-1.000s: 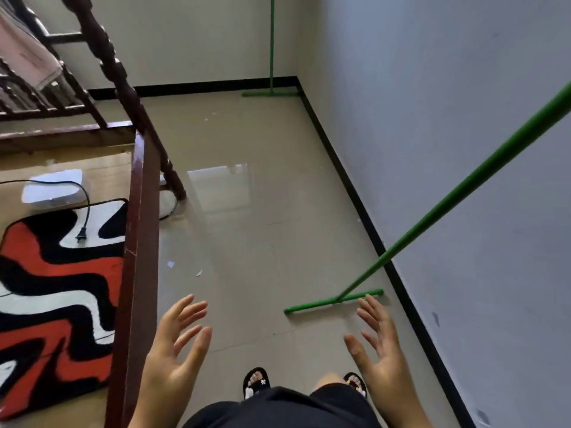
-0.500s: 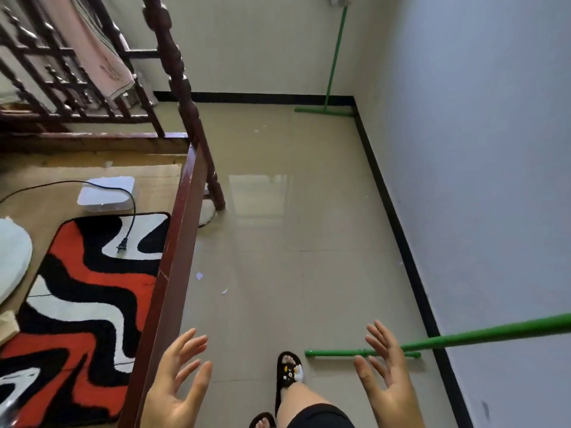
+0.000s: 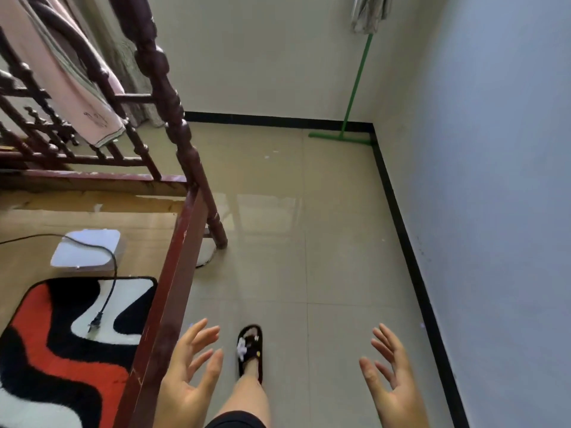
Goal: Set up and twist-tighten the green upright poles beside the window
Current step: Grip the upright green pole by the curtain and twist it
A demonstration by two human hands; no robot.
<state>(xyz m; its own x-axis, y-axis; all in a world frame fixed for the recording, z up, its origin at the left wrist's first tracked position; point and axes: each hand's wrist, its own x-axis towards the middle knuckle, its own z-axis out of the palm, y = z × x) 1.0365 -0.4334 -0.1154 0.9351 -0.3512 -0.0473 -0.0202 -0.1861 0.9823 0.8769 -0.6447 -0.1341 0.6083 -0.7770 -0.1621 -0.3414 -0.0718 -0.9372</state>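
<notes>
Green thin pole (image 3: pixel 355 84) upright; both hands (image 3: pixel 188 375) empty.

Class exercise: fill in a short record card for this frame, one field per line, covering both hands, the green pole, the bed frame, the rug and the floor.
left hand: open, palm inward, holding nothing
right hand: open, holding nothing
green pole: upright in the far corner, leaning slightly, untouched
pole foot bar: flat on the floor along the black skirting
bed frame: dark red wood, left of the person
rug: red, black and white, on the bed boards
plug: loose, lying on the rug
floor: glossy beige tiles
</notes>
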